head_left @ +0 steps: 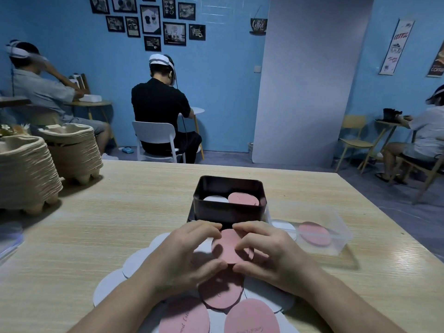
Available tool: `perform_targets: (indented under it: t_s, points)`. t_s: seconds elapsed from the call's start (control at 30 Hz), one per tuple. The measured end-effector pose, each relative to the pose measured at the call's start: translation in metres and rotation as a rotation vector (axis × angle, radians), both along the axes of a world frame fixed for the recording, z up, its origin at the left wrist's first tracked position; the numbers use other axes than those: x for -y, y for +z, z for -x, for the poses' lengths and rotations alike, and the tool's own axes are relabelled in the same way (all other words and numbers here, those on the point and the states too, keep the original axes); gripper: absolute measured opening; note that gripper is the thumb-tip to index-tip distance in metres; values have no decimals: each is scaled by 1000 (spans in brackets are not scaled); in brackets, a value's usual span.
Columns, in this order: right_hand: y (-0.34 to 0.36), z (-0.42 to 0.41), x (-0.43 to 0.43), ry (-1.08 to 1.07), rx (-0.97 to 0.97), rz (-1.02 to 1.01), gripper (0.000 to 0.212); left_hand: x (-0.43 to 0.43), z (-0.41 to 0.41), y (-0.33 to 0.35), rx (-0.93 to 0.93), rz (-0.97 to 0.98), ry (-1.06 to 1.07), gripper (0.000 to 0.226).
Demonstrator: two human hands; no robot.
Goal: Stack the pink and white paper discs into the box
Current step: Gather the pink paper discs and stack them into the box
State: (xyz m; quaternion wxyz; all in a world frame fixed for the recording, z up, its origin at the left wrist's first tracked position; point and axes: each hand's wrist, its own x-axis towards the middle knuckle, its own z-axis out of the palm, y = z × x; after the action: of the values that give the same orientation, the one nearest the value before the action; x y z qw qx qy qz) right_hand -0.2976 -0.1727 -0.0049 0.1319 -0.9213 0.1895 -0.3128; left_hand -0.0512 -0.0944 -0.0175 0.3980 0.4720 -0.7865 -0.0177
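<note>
My left hand (192, 251) and right hand (266, 248) pinch a small pink stack (229, 246) just near of the black box (228, 210). I should square its edges before lifting it onto the pink pile (242, 198) inside, at the right.

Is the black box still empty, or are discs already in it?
Not empty: the open black box holds white discs and pink discs side by side.

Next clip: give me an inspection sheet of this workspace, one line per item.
Surface: wooden table, dry.
Job's things: black box holds white and pink stacks; loose discs spread near the person; pink stack between both hands.
Clutter: clear tub with discs; egg trays at left.
Grippers: left hand and right hand pinch the pink stack.
Cables: nothing seen on the table.
Surroundings: blue wall, three seated people.
</note>
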Motion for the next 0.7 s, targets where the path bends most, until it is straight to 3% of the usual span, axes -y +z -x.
perform_targets:
  t_s: [0.4, 0.57, 0.7]
  points:
    - [-2, -4, 3, 48, 84, 10, 37, 1, 3, 1, -51, 39, -90, 23]
    - [-2, -1, 4, 37, 73, -5, 36, 2, 3, -1, -49, 48, -73, 28]
    - [-1, 0, 3, 28, -5, 16, 32, 1, 4, -1, 12, 74, -68, 19]
